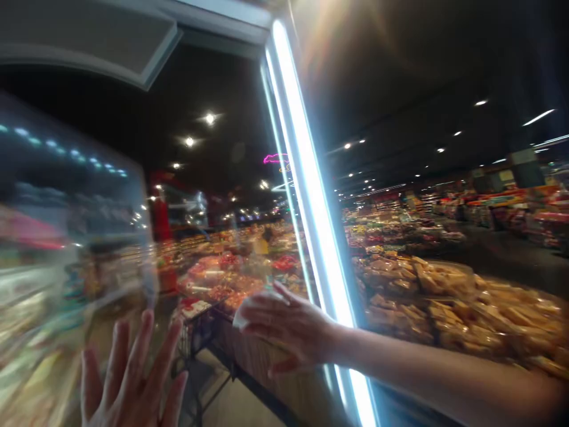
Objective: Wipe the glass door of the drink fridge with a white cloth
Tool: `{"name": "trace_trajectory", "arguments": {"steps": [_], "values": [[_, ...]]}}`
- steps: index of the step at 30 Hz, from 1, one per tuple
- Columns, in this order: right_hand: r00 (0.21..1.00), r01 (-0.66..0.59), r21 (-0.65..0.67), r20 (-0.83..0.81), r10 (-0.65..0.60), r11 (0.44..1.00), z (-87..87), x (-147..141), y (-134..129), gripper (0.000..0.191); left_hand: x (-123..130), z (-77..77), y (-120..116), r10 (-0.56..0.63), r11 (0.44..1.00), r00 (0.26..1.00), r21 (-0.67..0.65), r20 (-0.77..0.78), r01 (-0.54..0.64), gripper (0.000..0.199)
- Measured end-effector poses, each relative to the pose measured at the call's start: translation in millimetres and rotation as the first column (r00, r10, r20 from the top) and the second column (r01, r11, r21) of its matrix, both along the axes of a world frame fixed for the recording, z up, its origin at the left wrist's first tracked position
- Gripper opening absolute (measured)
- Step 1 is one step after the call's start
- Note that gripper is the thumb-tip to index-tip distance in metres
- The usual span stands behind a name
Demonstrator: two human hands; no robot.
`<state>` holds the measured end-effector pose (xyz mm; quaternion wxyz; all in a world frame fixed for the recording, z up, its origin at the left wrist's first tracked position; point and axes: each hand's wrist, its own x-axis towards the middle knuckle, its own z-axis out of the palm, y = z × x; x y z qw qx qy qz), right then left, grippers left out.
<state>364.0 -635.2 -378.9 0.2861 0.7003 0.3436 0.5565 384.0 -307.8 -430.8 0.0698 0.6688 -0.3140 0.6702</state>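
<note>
My left hand (133, 373) is raised at the lower left with its fingers spread, and nothing shows in it. My right hand (288, 329) reaches in from the right, blurred by motion. Under its fingers is a white cloth (240, 315), held against or close to a pane of glass; whether it touches cannot be made out. Only an edge of the cloth shows, as the hand covers the rest. A bright upright light strip (306, 148) runs beside the pane, behind my right wrist.
Bins of wrapped goods (489, 308) stand at the right, outside the pane. Beyond the glass are blurred red and orange goods (235, 279) and a dark metal frame (249, 379). A lit display case (106, 237) is at the left. A pale panel (84, 35) hangs overhead.
</note>
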Motion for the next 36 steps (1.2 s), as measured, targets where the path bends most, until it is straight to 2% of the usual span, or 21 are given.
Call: {"name": "trace_trajectory", "arguments": {"steps": [2, 3, 5, 6, 8, 10, 11, 12, 14, 15, 16, 18, 20, 21, 24, 25, 27, 29, 31, 34, 36], "values": [[0.999, -0.018, 0.233, 0.042, 0.008, 0.972, 22.8, 1.5, -3.7, 0.089, -2.8, 3.7, -6.3, 0.008, 1.0, 1.0, 0.0, 0.016, -0.008, 0.078], [0.998, -0.037, 0.369, 0.069, 0.013, 0.929, 32.7, 2.7, -2.7, 0.092, -3.8, 5.3, -7.5, 0.019, 1.0, 1.0, -0.003, 0.016, -0.019, 0.078], [0.994, -0.085, 0.479, 0.102, 0.041, 0.874, 41.5, 5.2, 6.7, 0.098, -5.9, 7.6, -6.1, 0.049, 0.999, 0.999, -0.011, 0.006, -0.049, 0.078], [0.994, -0.097, 0.406, 0.089, 0.066, 0.909, 40.2, 6.1, 14.3, 0.1, -7.3, 8.3, -3.5, 0.067, 0.998, 0.998, -0.011, 0.001, -0.067, 0.078], [0.996, -0.091, 0.067, 0.004, 0.09, 0.994, 34.0, 6.4, 31.0, 0.098, -10.7, 9.0, 5.4, 0.109, 0.994, 0.994, -0.011, -0.007, -0.109, 0.079], [0.997, -0.075, -0.155, -0.042, 0.07, 0.985, 36.4, 5.2, 44.6, 0.094, -14.8, 9.1, 18.2, 0.152, 0.988, 0.988, -0.005, -0.005, -0.152, 0.081], [0.998, -0.063, -0.124, -0.031, 0.06, 0.99, 42.7, 4.8, 49.7, 0.094, -16.8, 9.0, 25.6, 0.175, 0.985, 0.985, -0.003, -0.004, -0.175, 0.082], [0.998, -0.058, 0.014, -0.004, 0.058, 0.998, 51.0, 4.8, 54.4, 0.095, -18.4, 8.9, 33.5, 0.198, 0.98, 0.98, -0.003, -0.005, -0.198, 0.082], [0.998, -0.054, 0.305, 0.037, 0.045, 0.951, 65.1, 6.5, 65.4, 0.097, -20.5, 8.6, 49.9, 0.241, 0.97, 0.97, -0.009, -0.018, -0.241, 0.082], [0.998, -0.063, 0.335, 0.04, 0.053, 0.94, 67.6, 8.0, 72.9, 0.099, -20.9, 8.5, 58.5, 0.26, 0.965, 0.965, -0.011, -0.032, -0.26, 0.082], [0.997, -0.077, 0.274, 0.033, 0.071, 0.959, 66.7, 9.9, 81.7, 0.101, -21.0, 8.6, 67.1, 0.275, 0.961, 0.961, -0.02, -0.04, -0.276, 0.081], [0.993, -0.119, -0.034, -0.006, 0.119, 0.992, 61.0, 14.5, 102.2, 0.104, -20.5, 8.8, 85.0, 0.302, 0.952, 0.952, -0.025, -0.048, -0.304, 0.082], [0.989, -0.146, -0.213, -0.026, 0.144, 0.966, 63.4, 19.3, 123.7, 0.101, -19.4, 9.3, 103.5, 0.313, 0.949, 0.949, -0.021, -0.025, -0.314, 0.083], [0.989, -0.149, -0.171, -0.013, 0.149, 0.974, 69.6, 21.3, 134.2, 0.098, -18.7, 9.5, 112.9, 0.312, 0.95, 0.95, -0.022, -0.015, -0.313, 0.083], [0.987, -0.155, 0.186, 0.063, 0.146, 0.97, 90.1, 24.8, 166.8, 0.097, -16.4, 9.5, 140.4, 0.312, 0.95, 0.95, -0.027, -0.025, -0.312, 0.082], [0.986, -0.162, 0.212, 0.069, 0.151, 0.964, 91.0, 25.5, 178.8, 0.1, -15.7, 9.2, 149.4, 0.316, 0.948, 0.948, -0.03, -0.034, -0.317, 0.082], [0.981, -0.193, -0.002, 0.023, 0.193, 0.981, 83.0, 26.8, 204.6, 0.102, -14.6, 8.5, 167.3, 0.328, 0.943, 0.944, -0.033, -0.04, -0.33, 0.082], [0.973, -0.228, -0.339, -0.047, 0.225, 0.913, 77.2, 28.9, 230.1, 0.097, -14.2, 7.7, 185.6, 0.332, 0.942, 0.943, -0.043, -0.035, -0.333, 0.082], [0.975, -0.216, -0.437, -0.049, 0.217, 0.873, 91.4, 32.8, 254.8, 0.091, -14.3, 7.2, 203.7, 0.328, 0.942, 0.944, -0.053, -0.038, -0.33, 0.081], [0.982, -0.183, -0.079, 0.032, 0.186, 0.98, 137.6, 38.5, 294.8, 0.094, -14.0, 7.0, 228.8, 0.328, 0.94, 0.944, -0.085, -0.046, -0.331, 0.081], [0.982, -0.185, 0.063, 0.044, 0.182, 0.981, 153.8, 40.8, 322.8, 0.101, -13.2, 6.6, 243.4, 0.326, 0.937, 0.944, -0.111, -0.055, -0.331, 0.081]]}}
